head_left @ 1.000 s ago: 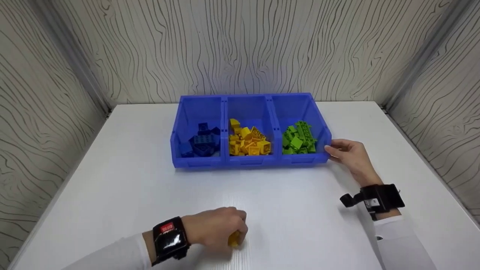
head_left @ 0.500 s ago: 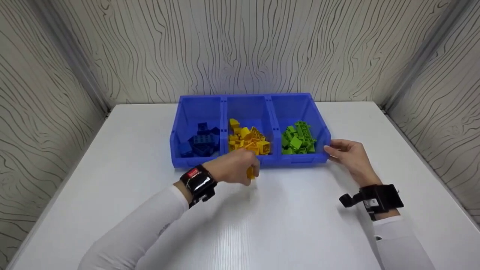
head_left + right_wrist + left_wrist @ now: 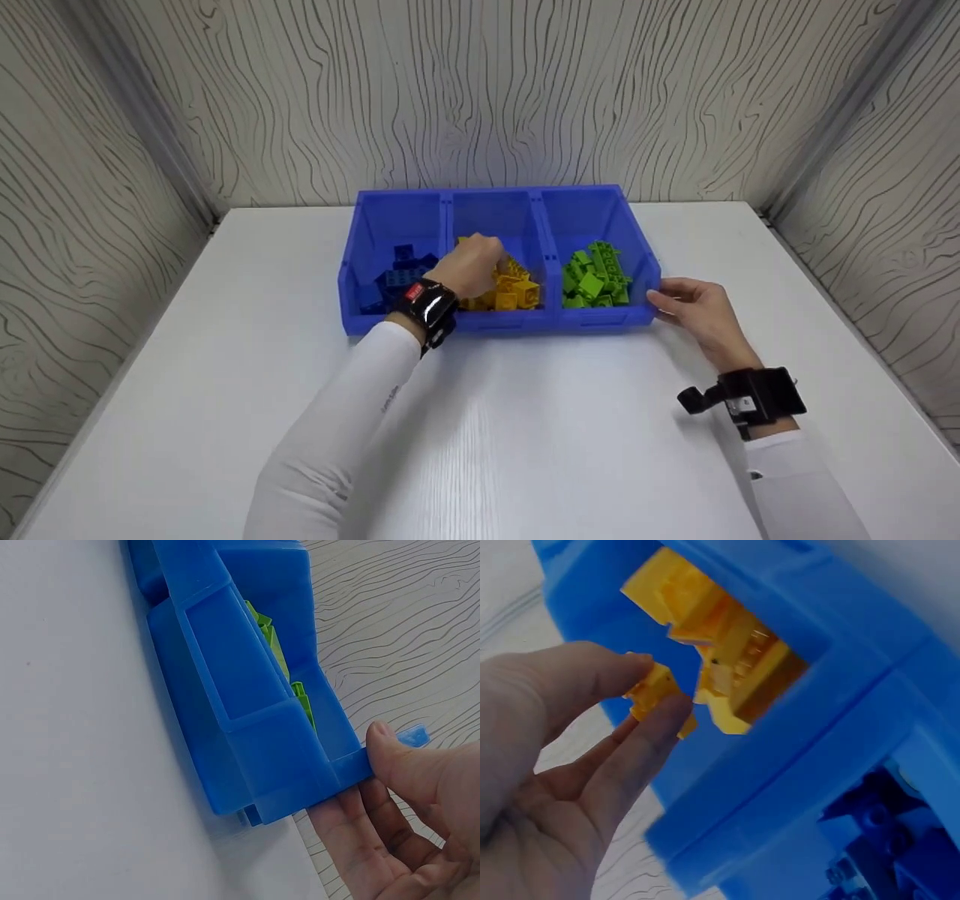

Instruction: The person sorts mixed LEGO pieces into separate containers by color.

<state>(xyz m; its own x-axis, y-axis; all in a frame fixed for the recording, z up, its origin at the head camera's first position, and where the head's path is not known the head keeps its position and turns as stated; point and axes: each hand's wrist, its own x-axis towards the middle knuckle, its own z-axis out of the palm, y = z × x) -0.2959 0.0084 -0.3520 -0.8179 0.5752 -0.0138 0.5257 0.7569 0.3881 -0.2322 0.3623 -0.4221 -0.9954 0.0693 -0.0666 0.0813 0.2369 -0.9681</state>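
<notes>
My left hand (image 3: 471,266) is over the middle compartment of a blue three-part bin (image 3: 495,324). In the left wrist view its thumb and fingers pinch a yellow toy brick (image 3: 654,690), apart from the yellow bricks (image 3: 739,664) lying in that compartment. The head view hides the held brick behind the hand. At the bin's right front corner, my right hand (image 3: 697,311) grips the side wall, thumb on the rim and fingers beneath, as the right wrist view shows with the bin's edge (image 3: 349,767).
Dark blue bricks (image 3: 403,277) lie in the left compartment, partly behind the left wrist. Green bricks (image 3: 598,276) fill the bottom of the right one. Dividers separate the compartments. A white table (image 3: 570,435) carries the bin, and a wood-patterned wall (image 3: 480,97) rises behind it.
My left hand has carried the yellow brick from the table's front, forward past the bin's front lip and into the space above the middle compartment. The right hand stays on the bin's corner.
</notes>
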